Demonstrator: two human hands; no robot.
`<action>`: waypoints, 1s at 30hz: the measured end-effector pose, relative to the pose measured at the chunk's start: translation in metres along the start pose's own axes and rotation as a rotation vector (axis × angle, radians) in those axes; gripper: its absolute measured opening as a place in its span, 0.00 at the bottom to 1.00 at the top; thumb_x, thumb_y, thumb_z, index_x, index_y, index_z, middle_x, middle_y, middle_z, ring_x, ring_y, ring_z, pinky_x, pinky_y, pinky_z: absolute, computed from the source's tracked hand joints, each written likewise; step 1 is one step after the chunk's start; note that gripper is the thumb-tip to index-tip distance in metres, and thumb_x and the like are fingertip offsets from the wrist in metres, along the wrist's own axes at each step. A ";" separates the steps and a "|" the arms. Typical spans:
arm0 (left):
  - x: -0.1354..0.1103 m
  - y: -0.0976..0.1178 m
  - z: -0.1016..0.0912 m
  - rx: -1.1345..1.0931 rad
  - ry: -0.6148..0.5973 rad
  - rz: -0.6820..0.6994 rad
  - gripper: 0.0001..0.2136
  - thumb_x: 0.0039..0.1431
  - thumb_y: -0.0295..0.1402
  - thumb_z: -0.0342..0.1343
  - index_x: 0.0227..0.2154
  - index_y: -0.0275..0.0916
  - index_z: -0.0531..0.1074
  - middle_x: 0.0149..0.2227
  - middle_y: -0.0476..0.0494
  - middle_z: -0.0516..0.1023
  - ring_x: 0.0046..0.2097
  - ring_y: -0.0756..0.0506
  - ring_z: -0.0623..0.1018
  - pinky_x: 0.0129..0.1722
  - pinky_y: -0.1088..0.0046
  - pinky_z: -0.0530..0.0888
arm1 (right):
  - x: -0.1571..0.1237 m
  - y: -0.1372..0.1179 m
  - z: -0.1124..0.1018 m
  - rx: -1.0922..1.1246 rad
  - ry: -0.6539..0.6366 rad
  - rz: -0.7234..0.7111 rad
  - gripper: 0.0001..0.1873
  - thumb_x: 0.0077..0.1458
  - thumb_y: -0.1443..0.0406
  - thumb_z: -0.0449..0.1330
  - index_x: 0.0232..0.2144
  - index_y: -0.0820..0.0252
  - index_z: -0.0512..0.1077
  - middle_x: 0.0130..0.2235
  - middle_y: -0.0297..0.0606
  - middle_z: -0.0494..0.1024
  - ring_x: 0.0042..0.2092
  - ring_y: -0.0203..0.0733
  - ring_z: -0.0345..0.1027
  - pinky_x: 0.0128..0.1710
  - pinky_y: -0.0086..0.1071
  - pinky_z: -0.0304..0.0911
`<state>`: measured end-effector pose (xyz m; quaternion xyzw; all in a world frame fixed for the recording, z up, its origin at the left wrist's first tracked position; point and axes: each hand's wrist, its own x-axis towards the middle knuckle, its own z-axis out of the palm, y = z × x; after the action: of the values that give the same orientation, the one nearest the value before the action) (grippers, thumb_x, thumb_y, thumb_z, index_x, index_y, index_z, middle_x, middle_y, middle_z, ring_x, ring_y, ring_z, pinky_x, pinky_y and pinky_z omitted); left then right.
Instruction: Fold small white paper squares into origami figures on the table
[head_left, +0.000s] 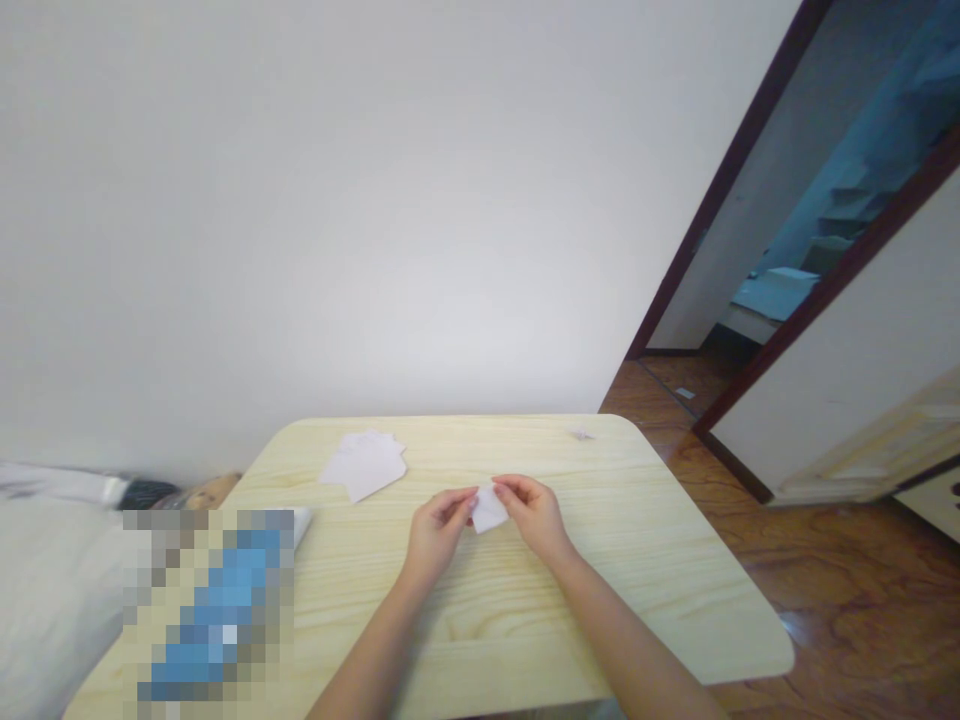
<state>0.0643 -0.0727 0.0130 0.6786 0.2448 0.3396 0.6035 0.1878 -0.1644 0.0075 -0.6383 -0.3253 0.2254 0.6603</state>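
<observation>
A small piece of white paper (490, 511) is held between my two hands, just above the middle of the table. My left hand (439, 527) pinches its left edge between thumb and fingers. At the upper right edge, my right hand (535, 513) grips it the same way. The paper looks folded, though its creases are too faint to make out. To the left lies a loose stack of white paper sheets (365, 465), fanned unevenly. A tiny folded white paper piece (581, 434) rests near the far right edge.
The pale wooden table (600, 590) stands against a white wall (420, 200). A blurred-out blue object (221, 610) lies on its left side. White bedding (52, 590) is at the far left. On the right, a dark-framed doorway (720, 200) opens above a brown floor (840, 570).
</observation>
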 end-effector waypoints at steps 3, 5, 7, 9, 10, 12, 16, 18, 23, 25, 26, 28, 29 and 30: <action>-0.001 0.003 0.001 -0.015 0.000 -0.034 0.11 0.46 0.37 0.57 0.30 0.35 0.75 0.30 0.42 0.78 0.27 0.48 0.76 0.27 0.74 0.74 | -0.001 -0.001 0.000 -0.003 0.006 -0.002 0.15 0.44 0.57 0.61 0.30 0.63 0.74 0.27 0.39 0.76 0.28 0.38 0.69 0.27 0.30 0.65; -0.001 0.004 0.002 -0.026 -0.003 -0.063 0.12 0.45 0.37 0.58 0.30 0.35 0.75 0.30 0.42 0.79 0.27 0.48 0.76 0.27 0.73 0.75 | -0.001 -0.003 0.000 -0.021 0.010 -0.011 0.14 0.44 0.58 0.61 0.29 0.63 0.74 0.27 0.39 0.76 0.28 0.38 0.69 0.27 0.30 0.65; -0.002 0.004 0.002 -0.034 -0.010 -0.091 0.12 0.44 0.37 0.59 0.30 0.35 0.75 0.30 0.42 0.79 0.28 0.47 0.77 0.29 0.73 0.75 | -0.002 -0.005 0.000 -0.042 0.010 -0.012 0.13 0.44 0.58 0.61 0.28 0.63 0.74 0.26 0.39 0.76 0.28 0.39 0.68 0.27 0.30 0.64; -0.002 0.003 0.002 -0.039 -0.015 -0.111 0.12 0.42 0.37 0.60 0.30 0.35 0.75 0.30 0.42 0.79 0.29 0.46 0.77 0.30 0.72 0.75 | -0.002 -0.007 0.000 -0.052 0.008 -0.005 0.12 0.44 0.58 0.61 0.27 0.62 0.74 0.26 0.38 0.76 0.28 0.39 0.68 0.27 0.30 0.64; -0.002 0.002 0.002 -0.041 -0.019 -0.116 0.12 0.42 0.37 0.60 0.29 0.35 0.75 0.30 0.42 0.79 0.29 0.46 0.77 0.30 0.72 0.75 | -0.002 -0.008 0.000 -0.048 0.009 0.000 0.12 0.43 0.58 0.61 0.27 0.62 0.73 0.26 0.38 0.75 0.28 0.39 0.68 0.27 0.30 0.64; -0.002 0.001 0.001 -0.049 -0.030 -0.116 0.12 0.42 0.38 0.60 0.29 0.35 0.75 0.28 0.42 0.79 0.28 0.46 0.77 0.29 0.73 0.75 | -0.002 -0.011 0.001 -0.013 0.015 0.018 0.12 0.42 0.58 0.61 0.27 0.62 0.72 0.25 0.37 0.75 0.27 0.38 0.68 0.26 0.30 0.64; 0.001 -0.001 0.000 -0.100 -0.009 -0.101 0.13 0.43 0.38 0.59 0.30 0.34 0.74 0.26 0.43 0.78 0.26 0.48 0.76 0.26 0.74 0.74 | -0.002 -0.016 0.004 0.108 -0.053 0.132 0.16 0.38 0.59 0.63 0.30 0.61 0.69 0.20 0.30 0.72 0.22 0.33 0.65 0.21 0.26 0.60; 0.002 -0.002 -0.001 -0.128 0.033 -0.091 0.13 0.43 0.37 0.59 0.30 0.34 0.73 0.25 0.45 0.77 0.25 0.49 0.75 0.25 0.75 0.73 | -0.003 -0.016 0.006 0.140 -0.141 0.213 0.17 0.36 0.59 0.64 0.30 0.62 0.67 0.20 0.30 0.72 0.20 0.32 0.63 0.19 0.25 0.59; 0.003 -0.004 -0.004 -0.043 0.046 0.002 0.07 0.46 0.34 0.56 0.26 0.35 0.73 0.26 0.46 0.74 0.26 0.51 0.73 0.26 0.76 0.72 | -0.004 -0.012 0.009 0.148 -0.213 0.262 0.16 0.35 0.60 0.64 0.27 0.63 0.66 0.23 0.33 0.74 0.19 0.30 0.63 0.19 0.24 0.59; 0.003 -0.005 -0.005 0.024 0.020 0.051 0.07 0.48 0.34 0.55 0.28 0.36 0.75 0.27 0.46 0.73 0.27 0.51 0.72 0.27 0.76 0.71 | -0.003 -0.010 0.009 0.128 -0.193 0.248 0.16 0.35 0.61 0.64 0.27 0.63 0.66 0.20 0.30 0.73 0.18 0.29 0.62 0.18 0.23 0.57; 0.003 -0.006 -0.005 0.047 0.011 0.063 0.08 0.48 0.34 0.54 0.29 0.37 0.75 0.28 0.46 0.73 0.27 0.51 0.72 0.27 0.76 0.71 | -0.003 -0.009 0.009 0.115 -0.184 0.244 0.16 0.35 0.61 0.64 0.28 0.63 0.66 0.19 0.28 0.72 0.17 0.29 0.61 0.17 0.23 0.56; 0.003 -0.007 -0.006 0.073 0.002 0.058 0.09 0.49 0.34 0.54 0.31 0.38 0.75 0.28 0.46 0.73 0.28 0.50 0.72 0.28 0.76 0.70 | -0.003 -0.010 0.008 0.089 -0.169 0.240 0.16 0.35 0.62 0.64 0.28 0.62 0.65 0.16 0.25 0.69 0.16 0.29 0.61 0.16 0.23 0.55; 0.003 -0.008 -0.006 0.078 -0.001 0.051 0.09 0.50 0.34 0.54 0.32 0.38 0.75 0.29 0.45 0.73 0.28 0.50 0.72 0.28 0.75 0.70 | -0.003 -0.011 0.008 0.079 -0.163 0.241 0.17 0.34 0.62 0.64 0.29 0.62 0.65 0.15 0.24 0.67 0.16 0.30 0.61 0.16 0.23 0.55; 0.004 -0.009 -0.007 0.080 -0.005 0.044 0.09 0.50 0.34 0.53 0.32 0.38 0.75 0.29 0.45 0.73 0.28 0.50 0.72 0.28 0.75 0.70 | -0.003 -0.012 0.007 0.070 -0.160 0.243 0.17 0.34 0.62 0.64 0.29 0.62 0.65 0.15 0.23 0.67 0.16 0.30 0.61 0.16 0.23 0.56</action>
<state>0.0623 -0.0645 0.0055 0.7081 0.2416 0.3411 0.5690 0.1792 -0.1625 0.0184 -0.6296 -0.2892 0.3650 0.6219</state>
